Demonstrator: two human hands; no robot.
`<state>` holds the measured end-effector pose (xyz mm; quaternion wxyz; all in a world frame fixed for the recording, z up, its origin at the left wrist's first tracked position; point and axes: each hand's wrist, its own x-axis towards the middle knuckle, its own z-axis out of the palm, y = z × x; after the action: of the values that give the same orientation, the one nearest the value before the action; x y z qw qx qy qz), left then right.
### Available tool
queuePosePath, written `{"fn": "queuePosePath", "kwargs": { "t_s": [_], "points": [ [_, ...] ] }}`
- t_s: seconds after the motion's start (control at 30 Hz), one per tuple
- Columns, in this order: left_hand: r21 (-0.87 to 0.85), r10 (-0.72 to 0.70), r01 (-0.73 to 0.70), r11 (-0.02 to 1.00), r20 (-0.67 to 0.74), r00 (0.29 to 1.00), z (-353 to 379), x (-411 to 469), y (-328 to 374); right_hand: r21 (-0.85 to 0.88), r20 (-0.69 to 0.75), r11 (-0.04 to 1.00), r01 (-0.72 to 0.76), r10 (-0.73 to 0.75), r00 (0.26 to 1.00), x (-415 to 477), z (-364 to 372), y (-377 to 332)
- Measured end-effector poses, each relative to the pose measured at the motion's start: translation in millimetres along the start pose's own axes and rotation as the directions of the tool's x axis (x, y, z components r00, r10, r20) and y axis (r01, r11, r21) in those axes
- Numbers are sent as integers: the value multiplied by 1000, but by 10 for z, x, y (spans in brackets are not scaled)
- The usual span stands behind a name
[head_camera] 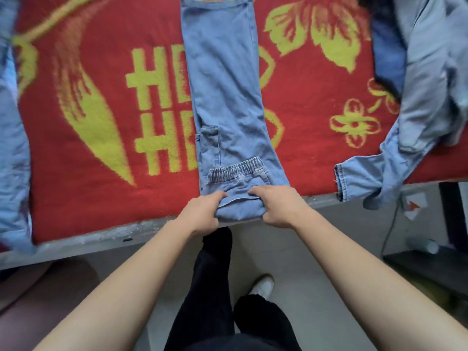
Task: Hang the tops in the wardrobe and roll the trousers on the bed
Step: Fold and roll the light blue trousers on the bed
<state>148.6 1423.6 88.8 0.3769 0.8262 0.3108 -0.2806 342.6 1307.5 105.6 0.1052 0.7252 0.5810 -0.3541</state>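
Observation:
Light blue denim trousers [225, 84] lie folded lengthwise down the middle of the bed, legs pointing away from me. Their elastic waistband end is turned over into a short roll at the bed's near edge. My left hand [201, 211] grips the left end of that roll. My right hand [276, 206] grips its right end, fingers curled over the top fold. A light blue denim top [415, 117] lies crumpled at the right, one sleeve hanging over the bed edge.
A red blanket with yellow letters and flowers [101, 122] covers the bed. More blue clothing [12, 148] lies along the left edge. The grey bed frame [101, 239] runs in front of my legs. A cable and dark furniture [430, 262] stand at the right on the floor.

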Motion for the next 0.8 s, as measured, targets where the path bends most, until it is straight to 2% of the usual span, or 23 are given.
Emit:
{"fn": "queuePosePath", "kwargs": {
  "t_s": [0.1, 0.23, 0.4, 0.53, 0.63, 0.77, 0.8],
  "points": [
    [-26, 14, -13, 1000, 49, 999, 2, -222, 26, 33, 147, 999, -21, 16, 989, -161, -49, -97],
    [-118, -25, 22, 993, -21, 999, -118, -315, -94, 81, 255, 994, -71, 48, 966, -124, -184, -168],
    [-268, -114, 102, 958, -31, 993, -368, -180, -234, 171, 309, 979, -107, 50, 950, 89, -403, -97],
    [-437, -198, 136, 889, -98, 975, -639, 151, -348, 364, 306, 908, -209, 96, 947, 391, -725, 223],
    [-636, -294, 111, 764, -190, 937, -823, 531, -406, 439, 243, 875, -202, 101, 965, 749, -938, 586],
    [-898, -527, 52, 436, -208, 824, -1016, 1146, -461, 662, 64, 737, -132, 121, 991, 1308, -1135, 931],
    [-923, -566, 19, 384, -219, 795, -1055, 1301, -473, 691, 13, 712, -121, 155, 988, 1463, -1153, 997]
  ]
}}
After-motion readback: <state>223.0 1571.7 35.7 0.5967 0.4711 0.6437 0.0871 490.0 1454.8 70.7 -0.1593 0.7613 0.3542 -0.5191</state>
